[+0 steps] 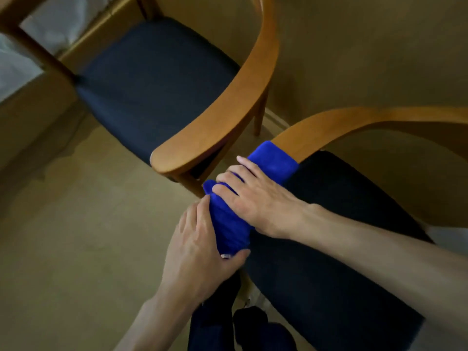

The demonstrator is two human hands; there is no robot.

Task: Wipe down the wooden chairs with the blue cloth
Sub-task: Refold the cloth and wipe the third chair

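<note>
Two wooden chairs with dark blue seat cushions stand side by side. The blue cloth (272, 160) is wrapped over the left armrest (329, 127) of the near chair (342, 262), covering its front end. My right hand (255, 198) lies on top of the cloth, fingers curled over it onto the armrest. From the left side my left hand (200, 247) grips the cloth's lower part, thumb under its bottom end. The far chair (157, 79) stands to the left; its right armrest (215, 130) ends close to my hands.
Beige carpet (76, 236) covers the floor. A wooden table leg and frame (35, 51) stand at the upper left, with white fabric behind them. My dark-clothed legs (215, 325) show at the bottom edge. A narrow gap separates the two chairs.
</note>
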